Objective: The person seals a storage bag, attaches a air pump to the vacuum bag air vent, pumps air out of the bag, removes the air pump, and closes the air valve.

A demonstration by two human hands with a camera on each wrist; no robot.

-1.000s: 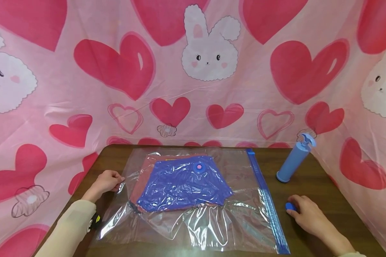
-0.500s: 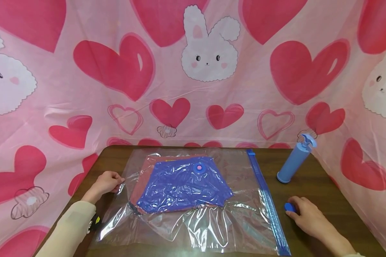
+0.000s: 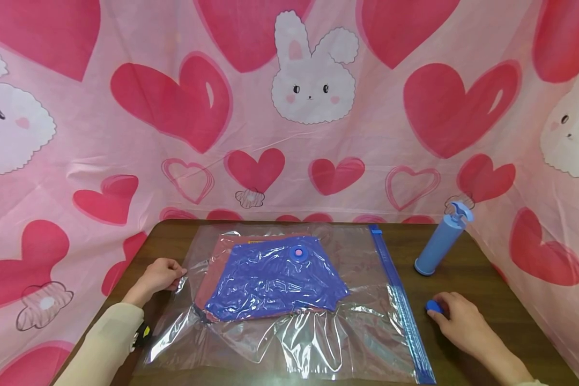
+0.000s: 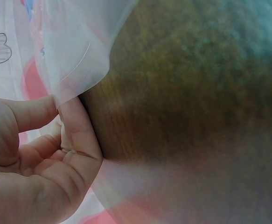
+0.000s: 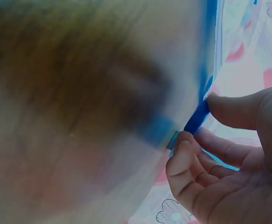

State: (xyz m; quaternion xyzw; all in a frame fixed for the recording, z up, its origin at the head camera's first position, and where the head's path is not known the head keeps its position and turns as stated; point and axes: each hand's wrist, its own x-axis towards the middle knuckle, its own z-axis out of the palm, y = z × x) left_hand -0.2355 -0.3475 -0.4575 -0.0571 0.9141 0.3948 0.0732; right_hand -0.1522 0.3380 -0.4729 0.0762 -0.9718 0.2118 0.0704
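Note:
A clear vacuum storage bag (image 3: 376, 332) lies flat on the table. Inside it are a folded blue cloth (image 3: 270, 279) and a reddish cloth (image 3: 214, 265) beneath. My left hand (image 3: 161, 273) pinches the bag's left edge between thumb and fingers; in the left wrist view the plastic film (image 4: 80, 60) runs up from that pinch. To the right of the bag's blue zip strip (image 3: 398, 295), my right hand (image 3: 463, 324) grips a small round blue cap (image 3: 433, 306) at the tabletop. On the bag sits a blue valve (image 3: 299, 253) with a pink centre, uncovered.
A blue hand pump (image 3: 440, 244) with a T-shaped handle stands on the table at the right, beyond my right hand. A blue zip slider (image 3: 376, 231) is at the strip's far end. Pink heart-patterned cloth (image 3: 313, 182) hangs around the wooden table (image 3: 482, 279).
The blue cap has tilted slightly and shifted a little between my right fingers. My left hand and the bag stay where they were.

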